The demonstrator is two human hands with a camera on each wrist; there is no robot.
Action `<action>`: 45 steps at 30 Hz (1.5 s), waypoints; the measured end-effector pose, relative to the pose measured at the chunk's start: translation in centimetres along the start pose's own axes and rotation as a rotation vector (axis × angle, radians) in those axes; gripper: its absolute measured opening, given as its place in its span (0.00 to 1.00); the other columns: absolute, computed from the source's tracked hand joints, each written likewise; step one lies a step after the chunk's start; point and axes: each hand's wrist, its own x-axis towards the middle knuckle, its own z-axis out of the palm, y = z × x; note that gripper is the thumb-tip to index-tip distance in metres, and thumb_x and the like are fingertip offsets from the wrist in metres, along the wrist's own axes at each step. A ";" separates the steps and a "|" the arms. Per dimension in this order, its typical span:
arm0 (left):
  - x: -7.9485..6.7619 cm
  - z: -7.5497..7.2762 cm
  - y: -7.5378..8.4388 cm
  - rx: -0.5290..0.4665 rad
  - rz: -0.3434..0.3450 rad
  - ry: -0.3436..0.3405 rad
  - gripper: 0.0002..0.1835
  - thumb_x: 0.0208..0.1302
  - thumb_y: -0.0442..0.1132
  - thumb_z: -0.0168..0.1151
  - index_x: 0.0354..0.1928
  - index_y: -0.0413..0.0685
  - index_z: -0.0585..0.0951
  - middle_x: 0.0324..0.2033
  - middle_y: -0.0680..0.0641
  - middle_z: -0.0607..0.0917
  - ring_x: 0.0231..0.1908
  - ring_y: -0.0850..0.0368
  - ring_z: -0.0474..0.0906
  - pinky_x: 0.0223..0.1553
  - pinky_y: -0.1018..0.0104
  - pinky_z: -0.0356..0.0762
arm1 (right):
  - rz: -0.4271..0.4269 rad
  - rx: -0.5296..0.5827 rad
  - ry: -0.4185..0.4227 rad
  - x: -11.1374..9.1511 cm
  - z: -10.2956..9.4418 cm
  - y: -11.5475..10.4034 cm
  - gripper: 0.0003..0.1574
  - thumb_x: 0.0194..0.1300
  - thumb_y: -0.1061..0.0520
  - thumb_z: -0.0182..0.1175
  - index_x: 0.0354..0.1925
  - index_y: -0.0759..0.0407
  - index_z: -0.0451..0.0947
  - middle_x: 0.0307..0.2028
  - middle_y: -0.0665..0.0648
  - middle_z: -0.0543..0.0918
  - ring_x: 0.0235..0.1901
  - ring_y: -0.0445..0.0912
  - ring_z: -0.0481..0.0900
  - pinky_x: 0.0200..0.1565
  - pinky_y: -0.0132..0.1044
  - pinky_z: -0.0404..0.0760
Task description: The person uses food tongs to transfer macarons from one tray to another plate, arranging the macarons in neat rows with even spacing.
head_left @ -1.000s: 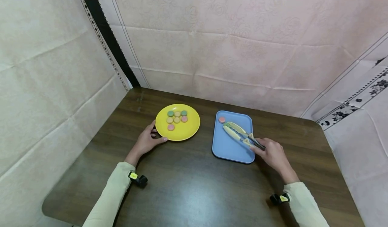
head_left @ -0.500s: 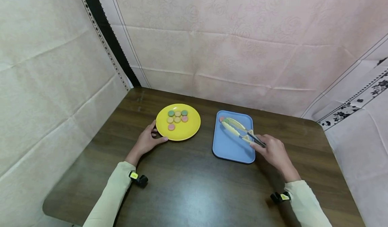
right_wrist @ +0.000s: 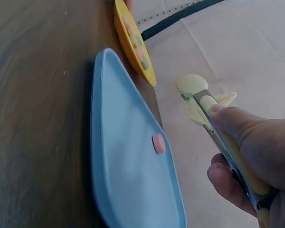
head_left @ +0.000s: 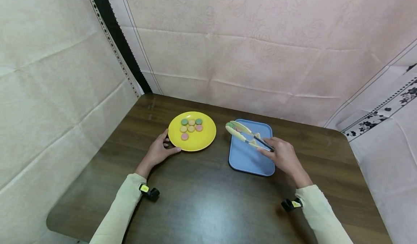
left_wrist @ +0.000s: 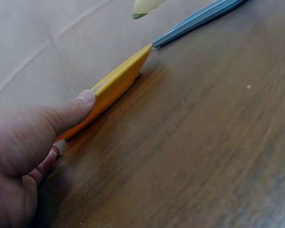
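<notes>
My left hand [head_left: 158,150] holds the near-left rim of a yellow plate [head_left: 206,137], the thumb [left_wrist: 78,108] on the edge. Several green, cream and pink macarons [head_left: 191,129] lie on that plate. In my right hand [head_left: 282,156] I grip pale-tipped metal tongs [head_left: 237,134]. A green macaron [head_left: 229,125] is pinched between their tips, above the far-left edge of a blue tray [head_left: 249,162]. One pink macaron [right_wrist: 158,144] sits in the tray, partly hidden behind the tongs in the head view.
Both plate and tray stand on a dark wooden table [head_left: 195,200], apart from each other with a narrow gap between. Pale patterned cloth [head_left: 247,63] hangs behind and at the sides. A wrist camera [head_left: 149,192] is strapped on each sleeve.
My right hand has moved left and lifted the tongs, carrying the green macaron from inside the tray to beyond its left edge. The left hand and plate stay where they were.
</notes>
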 end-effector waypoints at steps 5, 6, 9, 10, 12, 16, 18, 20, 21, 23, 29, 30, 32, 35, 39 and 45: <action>0.1 0.0 0.0 -0.005 -0.004 0.000 0.63 0.57 0.60 0.76 0.82 0.44 0.46 0.70 0.36 0.68 0.60 0.41 0.75 0.62 0.45 0.75 | -0.049 0.011 -0.003 1.0 0.5 -1.1 0.32 0.65 0.47 0.72 0.59 0.67 0.83 0.50 0.67 0.86 0.42 0.56 0.85 0.38 0.51 0.85; 0.1 0.0 -0.1 -0.004 -0.004 -0.002 0.63 0.57 0.60 0.76 0.82 0.45 0.46 0.70 0.36 0.68 0.60 0.41 0.75 0.62 0.45 0.75 | -0.059 0.012 -0.003 1.2 0.7 -1.4 0.32 0.65 0.47 0.72 0.58 0.67 0.83 0.50 0.67 0.86 0.43 0.56 0.85 0.38 0.51 0.85; 0.1 0.1 -0.1 0.000 -0.002 -0.003 0.63 0.57 0.60 0.76 0.82 0.45 0.46 0.72 0.37 0.67 0.60 0.41 0.75 0.62 0.46 0.75 | -0.097 0.012 -0.005 1.7 1.2 -2.0 0.31 0.64 0.47 0.73 0.58 0.67 0.84 0.49 0.66 0.87 0.42 0.56 0.86 0.39 0.51 0.85; 0.1 0.0 -0.1 0.001 -0.001 -0.004 0.63 0.58 0.60 0.76 0.82 0.45 0.46 0.72 0.37 0.66 0.60 0.41 0.75 0.62 0.46 0.75 | -0.109 0.015 -0.005 1.9 1.4 -2.3 0.31 0.64 0.48 0.73 0.57 0.67 0.84 0.48 0.65 0.87 0.41 0.55 0.86 0.39 0.51 0.85; 0.0 0.0 0.0 0.001 0.001 -0.004 0.63 0.58 0.60 0.76 0.82 0.44 0.46 0.72 0.37 0.66 0.60 0.41 0.74 0.62 0.46 0.75 | -0.132 0.021 -0.009 2.4 1.7 -2.8 0.29 0.64 0.48 0.73 0.56 0.66 0.85 0.46 0.63 0.87 0.40 0.53 0.85 0.38 0.49 0.85; 0.0 0.0 -0.1 -0.006 0.005 -0.002 0.63 0.58 0.59 0.76 0.82 0.44 0.46 0.72 0.37 0.66 0.60 0.42 0.74 0.61 0.46 0.75 | -0.169 0.031 -0.022 3.2 2.4 -3.9 0.28 0.64 0.48 0.73 0.55 0.64 0.86 0.42 0.60 0.88 0.35 0.50 0.83 0.35 0.46 0.83; 0.0 0.0 -0.1 -0.009 0.005 -0.002 0.63 0.57 0.60 0.76 0.82 0.44 0.46 0.72 0.37 0.66 0.60 0.42 0.74 0.61 0.46 0.75 | -0.180 0.033 -0.027 3.6 2.8 -4.3 0.28 0.64 0.47 0.72 0.55 0.64 0.85 0.43 0.60 0.88 0.37 0.51 0.83 0.37 0.47 0.83; 0.1 0.0 -0.2 -0.010 0.004 -0.002 0.63 0.57 0.60 0.76 0.82 0.44 0.46 0.72 0.37 0.66 0.60 0.42 0.74 0.62 0.46 0.75 | -0.182 0.035 -0.032 3.9 3.2 -4.8 0.29 0.64 0.47 0.72 0.56 0.64 0.85 0.46 0.62 0.88 0.40 0.52 0.85 0.39 0.48 0.83; 0.0 0.0 -0.2 -0.009 0.002 -0.003 0.63 0.57 0.60 0.76 0.82 0.44 0.46 0.72 0.37 0.66 0.60 0.42 0.74 0.62 0.46 0.75 | -0.180 0.038 -0.036 4.0 3.4 -4.9 0.29 0.65 0.46 0.72 0.57 0.63 0.85 0.47 0.62 0.88 0.41 0.52 0.85 0.40 0.49 0.84; 0.0 0.0 -0.1 -0.008 -0.002 -0.001 0.63 0.57 0.60 0.76 0.82 0.45 0.46 0.72 0.38 0.67 0.60 0.42 0.74 0.62 0.46 0.74 | -0.176 0.053 -0.052 4.3 3.8 -5.3 0.29 0.65 0.46 0.71 0.57 0.63 0.85 0.49 0.62 0.88 0.43 0.52 0.85 0.41 0.49 0.84; -0.1 0.0 0.1 -0.004 0.002 -0.002 0.63 0.58 0.60 0.76 0.82 0.43 0.46 0.72 0.36 0.66 0.60 0.41 0.73 0.62 0.45 0.74 | -0.169 0.081 -0.098 5.0 5.2 -5.9 0.28 0.66 0.44 0.70 0.56 0.62 0.85 0.48 0.59 0.88 0.42 0.50 0.85 0.42 0.47 0.85; -0.1 0.0 0.1 -0.002 0.003 -0.002 0.63 0.58 0.60 0.76 0.82 0.43 0.46 0.72 0.36 0.66 0.60 0.41 0.73 0.62 0.45 0.74 | -0.165 0.081 -0.107 5.1 5.4 -5.9 0.29 0.66 0.44 0.70 0.57 0.62 0.85 0.48 0.59 0.88 0.43 0.50 0.85 0.43 0.47 0.85; -0.1 0.0 0.2 -0.006 0.001 -0.001 0.63 0.57 0.60 0.76 0.82 0.43 0.46 0.71 0.36 0.67 0.60 0.41 0.73 0.62 0.45 0.74 | -0.160 0.076 -0.124 5.2 5.8 -6.0 0.30 0.66 0.44 0.70 0.57 0.62 0.85 0.49 0.60 0.88 0.45 0.52 0.86 0.45 0.49 0.85; -0.1 0.0 0.2 -0.011 0.000 0.003 0.63 0.57 0.60 0.76 0.82 0.43 0.47 0.71 0.37 0.67 0.60 0.42 0.74 0.62 0.46 0.74 | -0.148 0.071 -0.145 5.3 6.4 -6.2 0.32 0.66 0.43 0.70 0.58 0.63 0.84 0.49 0.61 0.87 0.46 0.52 0.86 0.47 0.49 0.85; 0.0 0.0 0.1 -0.012 0.007 0.002 0.63 0.57 0.60 0.76 0.82 0.43 0.47 0.71 0.36 0.67 0.60 0.41 0.74 0.62 0.46 0.74 | -0.132 0.075 -0.164 5.4 6.9 -6.6 0.33 0.66 0.43 0.70 0.58 0.64 0.84 0.48 0.61 0.87 0.44 0.51 0.86 0.47 0.48 0.85; -0.1 0.0 0.1 -0.015 0.004 0.001 0.63 0.57 0.59 0.76 0.82 0.42 0.47 0.71 0.36 0.67 0.60 0.42 0.73 0.62 0.46 0.74 | -0.130 0.062 -0.175 5.5 7.6 -6.7 0.33 0.66 0.42 0.69 0.59 0.64 0.83 0.47 0.61 0.87 0.43 0.51 0.86 0.46 0.48 0.85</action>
